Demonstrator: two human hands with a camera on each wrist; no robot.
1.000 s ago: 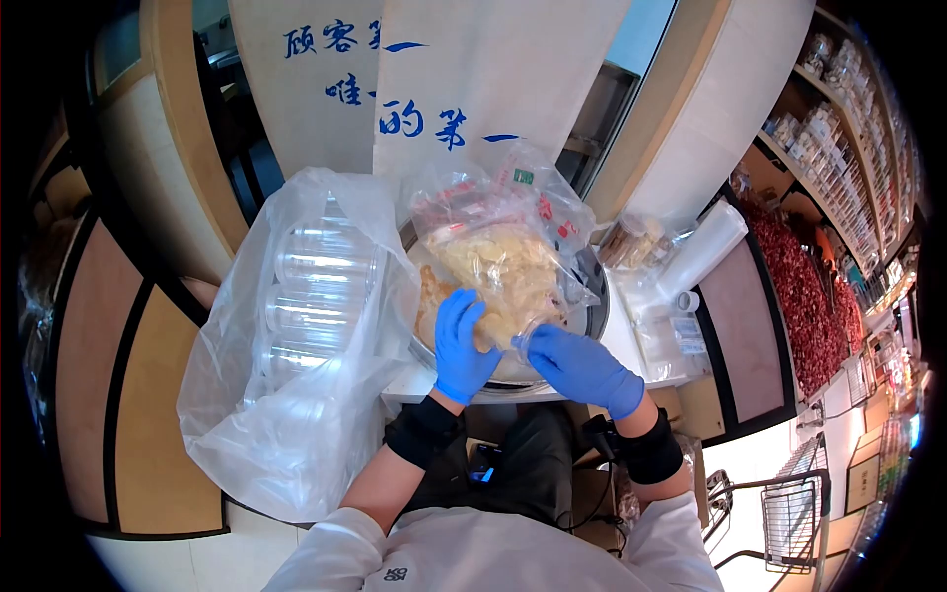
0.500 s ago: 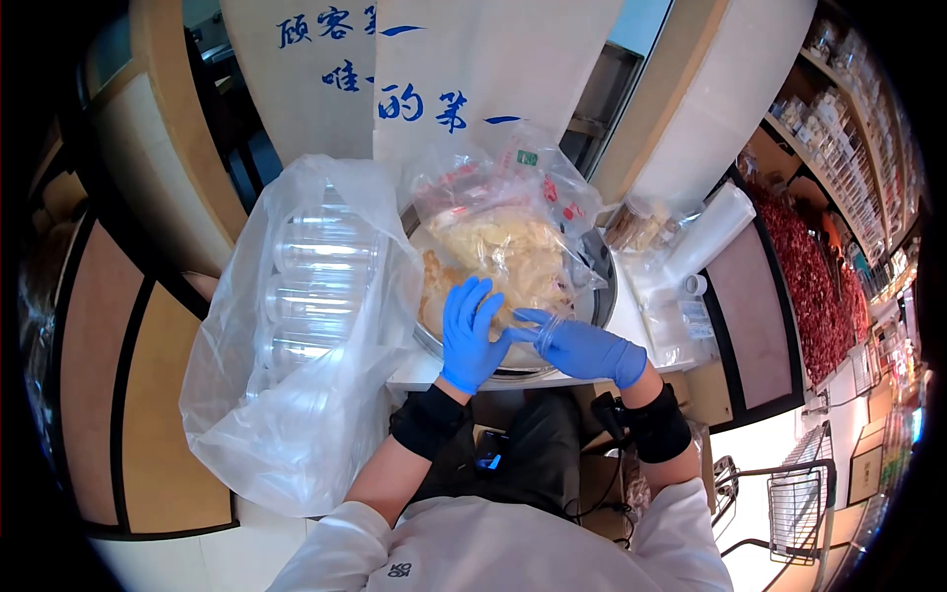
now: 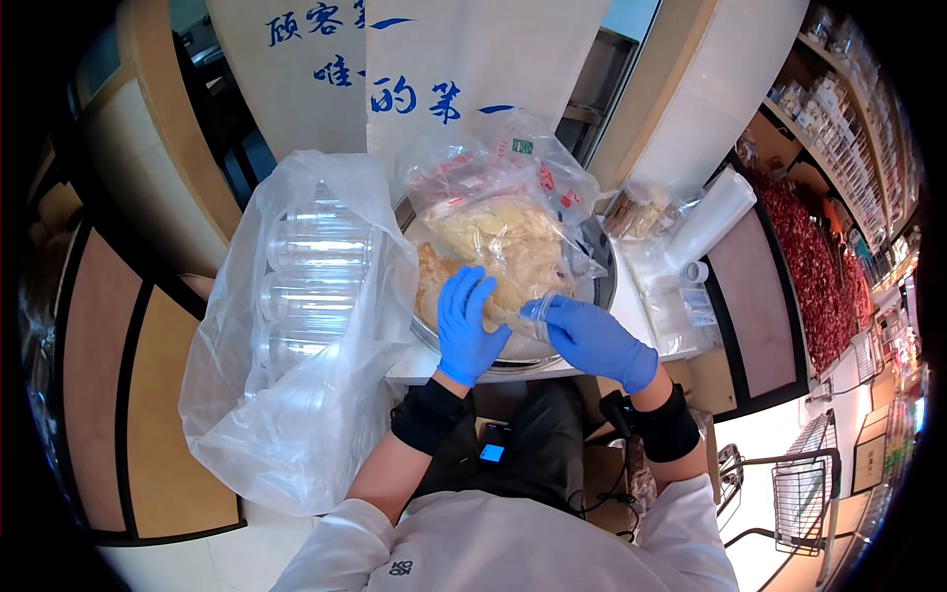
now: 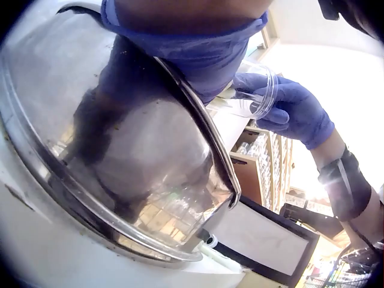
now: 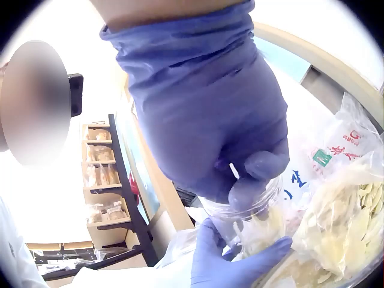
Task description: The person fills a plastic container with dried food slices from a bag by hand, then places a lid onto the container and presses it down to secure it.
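My right hand (image 3: 604, 340), in a blue glove, grips a clear plastic jar (image 3: 536, 314) by its rim, with the fingers at the mouth. In the right wrist view, pale pieces show through the jar (image 5: 264, 231). My left hand (image 3: 468, 326), also gloved, is just left of the jar, fingers fairly straight and thumb spread toward it. Beyond both hands, a clear bag of pale yellowish dried slices (image 3: 508, 237) lies in a round steel basin (image 3: 604, 296). Loose, browner pieces (image 3: 434, 281) lie beside the bag.
At the left stands a large translucent bag (image 3: 217, 395) of stacked clear jars (image 3: 316, 301). Right of the basin are a roll of plastic film (image 3: 712, 222), a small white roll (image 3: 695, 271) and flat clear packs (image 3: 686, 316). A white board (image 3: 473, 59) with blue writing rises behind.
My right hand has moved slightly right, carrying the jar away from the bagged slices. The left hand's fingers have straightened and the gap between the hands is wider.
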